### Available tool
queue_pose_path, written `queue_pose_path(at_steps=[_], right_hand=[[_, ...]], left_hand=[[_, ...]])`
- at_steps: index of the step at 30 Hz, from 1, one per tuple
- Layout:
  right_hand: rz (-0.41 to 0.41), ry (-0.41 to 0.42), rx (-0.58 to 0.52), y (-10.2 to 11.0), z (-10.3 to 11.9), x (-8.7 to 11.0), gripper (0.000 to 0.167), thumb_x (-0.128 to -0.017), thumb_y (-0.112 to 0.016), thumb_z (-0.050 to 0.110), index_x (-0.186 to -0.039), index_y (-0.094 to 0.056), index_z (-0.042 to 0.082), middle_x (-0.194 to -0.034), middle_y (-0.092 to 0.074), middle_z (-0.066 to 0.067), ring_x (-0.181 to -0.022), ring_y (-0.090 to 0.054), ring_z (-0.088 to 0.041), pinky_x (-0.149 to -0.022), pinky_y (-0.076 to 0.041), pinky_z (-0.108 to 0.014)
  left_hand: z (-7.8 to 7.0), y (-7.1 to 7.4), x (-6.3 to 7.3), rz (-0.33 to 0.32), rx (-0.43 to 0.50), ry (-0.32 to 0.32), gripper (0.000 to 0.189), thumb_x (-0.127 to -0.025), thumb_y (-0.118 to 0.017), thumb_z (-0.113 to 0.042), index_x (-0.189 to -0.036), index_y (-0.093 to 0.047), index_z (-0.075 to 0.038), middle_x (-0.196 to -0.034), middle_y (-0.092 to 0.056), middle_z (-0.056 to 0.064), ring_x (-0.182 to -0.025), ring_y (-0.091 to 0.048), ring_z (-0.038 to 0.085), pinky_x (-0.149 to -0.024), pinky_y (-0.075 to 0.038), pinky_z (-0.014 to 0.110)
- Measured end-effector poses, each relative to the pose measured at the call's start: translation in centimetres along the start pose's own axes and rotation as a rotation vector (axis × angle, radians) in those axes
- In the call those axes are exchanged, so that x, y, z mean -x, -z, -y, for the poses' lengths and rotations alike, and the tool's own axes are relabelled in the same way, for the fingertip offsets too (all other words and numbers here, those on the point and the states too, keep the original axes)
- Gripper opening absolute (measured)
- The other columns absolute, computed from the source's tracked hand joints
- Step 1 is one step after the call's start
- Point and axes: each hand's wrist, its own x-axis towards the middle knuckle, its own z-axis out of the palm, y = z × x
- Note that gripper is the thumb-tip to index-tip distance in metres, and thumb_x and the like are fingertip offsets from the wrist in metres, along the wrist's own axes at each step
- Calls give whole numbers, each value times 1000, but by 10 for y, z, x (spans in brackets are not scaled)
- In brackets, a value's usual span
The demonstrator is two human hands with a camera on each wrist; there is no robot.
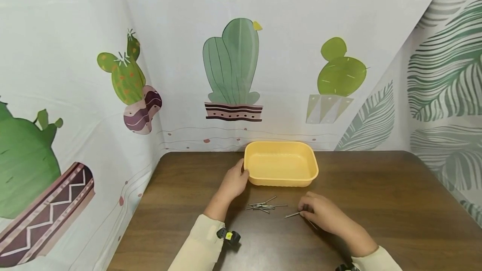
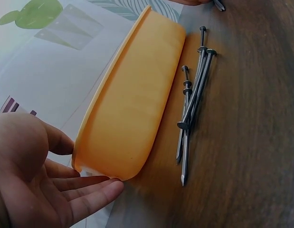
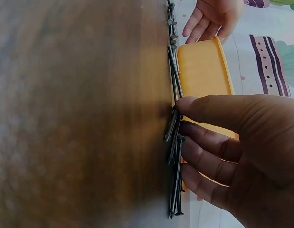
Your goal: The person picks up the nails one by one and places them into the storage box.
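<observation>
A yellow plastic tray [image 1: 280,182] stands at the back of the table. At its left end my left hand [image 1: 234,181] holds the rim; the left wrist view shows the thumb and fingers [image 2: 97,197] around that end. In front of the tray lies a loose pile of steel nails [image 1: 263,206], several of them crossing. My right hand [image 1: 324,212] is low over the table, right of the pile, with thumb and forefinger pinching a nail [image 1: 291,215]. Another nail [image 1: 312,224] lies under this hand. In the right wrist view the thumb [image 3: 208,107] partly hides the nails.
The dark wooden table [image 1: 376,187] meets a white cloth backdrop [image 1: 286,74] printed with cacti and leaves, just behind the tray. Cloth also hangs along the left side. A black strap device [image 1: 229,236] is on the left wrist.
</observation>
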Motion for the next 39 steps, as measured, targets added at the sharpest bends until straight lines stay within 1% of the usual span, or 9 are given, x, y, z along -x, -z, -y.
queue_pose_path(at_steps=[6,11,16,25,28,34,39], right_hand=[[-8,9,11,0,0,0,14,-87,-76,12,-88,-66,22,-85,-57,16,-74,-49,5,-64,-45,-22],[-48,13,24,4,1,-2,13,-87,-76,11,-88,-67,20,-85,-61,16,-76,-53,3,-67,-50,-23],[-108,15,26,7,1,-4,13,-87,-76,9,-90,-69,19,-88,-66,15,-80,-60,1,-72,-55,-26],[-256,31,44,12,-2,-11,14,-85,-78,7,-91,-70,18,-91,-69,12,-84,-65,-4,-76,-58,-30],[-292,36,55,15,-3,-14,14,-85,-78,7,-91,-70,18,-92,-70,11,-85,-65,-6,-76,-58,-31],[-354,35,57,20,-5,-21,15,-85,-79,7,-90,-70,18,-90,-68,11,-84,-63,-5,-75,-57,-31],[-389,27,50,23,-6,-28,13,-87,-78,7,-90,-70,17,-90,-69,9,-84,-63,-6,-75,-56,-33]], left_hand=[[0,1,2,0,-1,-2,58,-106,-43,-28,-157,-32,-3,-155,-45,21,-145,-42,36,-118,-35,53],[0,0,2,3,1,-4,58,-106,-43,-29,-157,-32,-4,-155,-45,21,-145,-42,36,-119,-35,53],[0,0,2,5,5,7,58,-107,-43,-30,-158,-31,-4,-156,-44,21,-146,-41,36,-119,-34,53],[-1,0,4,12,13,14,59,-107,-42,-30,-158,-30,-4,-157,-43,20,-146,-40,36,-119,-34,53],[0,1,4,12,17,16,59,-107,-43,-30,-158,-30,-4,-156,-44,20,-146,-41,36,-119,-34,54],[1,1,3,10,12,0,58,-107,-42,-30,-158,-31,-4,-156,-45,20,-145,-42,36,-119,-35,53],[2,1,2,17,6,-2,60,-107,-41,-32,-158,-30,-4,-157,-43,20,-146,-41,35,-119,-34,53]])
